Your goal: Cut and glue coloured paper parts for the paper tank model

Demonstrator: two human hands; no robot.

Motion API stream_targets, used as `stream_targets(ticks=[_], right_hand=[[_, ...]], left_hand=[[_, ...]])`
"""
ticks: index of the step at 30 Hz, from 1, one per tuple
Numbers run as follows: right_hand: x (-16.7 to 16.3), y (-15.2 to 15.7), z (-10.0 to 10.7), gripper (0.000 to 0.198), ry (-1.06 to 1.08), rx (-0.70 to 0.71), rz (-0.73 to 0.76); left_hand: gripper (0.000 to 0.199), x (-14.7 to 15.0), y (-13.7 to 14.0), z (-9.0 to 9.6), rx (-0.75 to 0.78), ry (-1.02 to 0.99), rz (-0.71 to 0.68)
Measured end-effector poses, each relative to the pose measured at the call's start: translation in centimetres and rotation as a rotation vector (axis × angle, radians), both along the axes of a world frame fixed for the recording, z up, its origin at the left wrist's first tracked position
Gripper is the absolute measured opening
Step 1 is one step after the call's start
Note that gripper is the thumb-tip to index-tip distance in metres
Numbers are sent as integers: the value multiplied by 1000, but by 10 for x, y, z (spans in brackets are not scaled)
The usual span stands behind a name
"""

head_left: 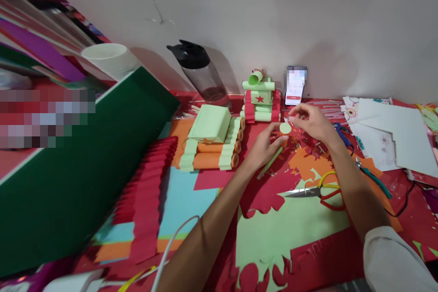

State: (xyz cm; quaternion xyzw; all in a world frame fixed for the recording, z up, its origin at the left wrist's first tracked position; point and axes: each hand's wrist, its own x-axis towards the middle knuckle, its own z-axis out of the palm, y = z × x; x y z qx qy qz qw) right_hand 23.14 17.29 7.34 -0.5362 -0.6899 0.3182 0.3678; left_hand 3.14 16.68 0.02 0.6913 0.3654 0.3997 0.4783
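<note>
My left hand [266, 145] grips a small orange paper roll [283, 140], and a light green paper disc [285, 128] covers its top. Close by on the right, the fingers of my right hand [313, 123] are pinched together; what they hold, if anything, is too small to make out. Below my left fingers lies a thin green strip [270, 164]. A paper model tank [260, 98] in green and red, with a red star, stands just behind my hands. Left of them sits a larger model of orange paper rolls [208, 160] with a green paper box [211, 123] on it.
Scissors [316, 192] lie on cut green paper [290, 232], with pliers [375, 179] and a blue tool [343, 136] to the right. A phone [295, 86] leans on the wall. A bottle [203, 73] and dark green board [85, 169] stand left, near pleated red paper [147, 210].
</note>
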Motion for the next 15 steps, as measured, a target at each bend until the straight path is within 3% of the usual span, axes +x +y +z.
stream_targets(ticks=[8,15], right_hand=[[-6,-7,-1,41,-80,-53,144],[-12,-12,1,32,-246,31,214]], left_hand=[[33,-1,0,-2,30,3,-7],[32,-2,3,-7,69,7,-15]])
